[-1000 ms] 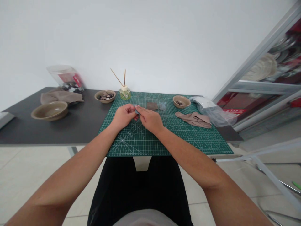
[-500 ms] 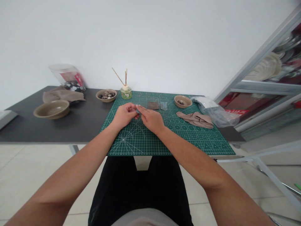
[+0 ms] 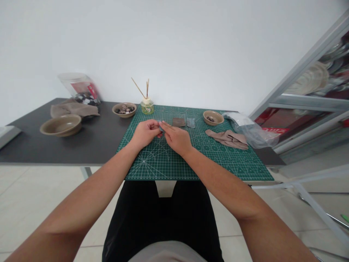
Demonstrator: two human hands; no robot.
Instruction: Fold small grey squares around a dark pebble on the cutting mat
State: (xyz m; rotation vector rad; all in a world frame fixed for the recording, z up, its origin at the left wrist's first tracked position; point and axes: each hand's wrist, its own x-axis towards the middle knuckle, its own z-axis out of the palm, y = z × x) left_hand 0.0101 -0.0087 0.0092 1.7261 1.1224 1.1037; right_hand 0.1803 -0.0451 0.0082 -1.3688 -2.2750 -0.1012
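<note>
My left hand [image 3: 147, 132] and my right hand [image 3: 177, 137] meet above the green cutting mat [image 3: 191, 165]. Between their fingertips shows a small blue-grey piece of sandpaper [image 3: 160, 128], by its look. The right fingers lie stretched over it, pressing it against the left fingertips. My left hand is closed in a pinch, and whatever sits inside it is hidden. Just beyond the right hand lie a brown square sheet [image 3: 178, 122] and a curled blue-grey sheet [image 3: 191, 123], both like sandpaper.
A bowl of stones [image 3: 124, 110] and a reed diffuser [image 3: 147, 106] stand behind my left hand. To the right are a bowl with a few stones [image 3: 213, 118], a beige cloth [image 3: 228, 139] and a plastic bag [image 3: 253, 131]. Farther left sit another bowl [image 3: 61, 126] and a clear jar [image 3: 79, 87].
The right fingers have shifted very slightly against the left fingertips. The whole view has moved a little; the things on the table stand as before.
</note>
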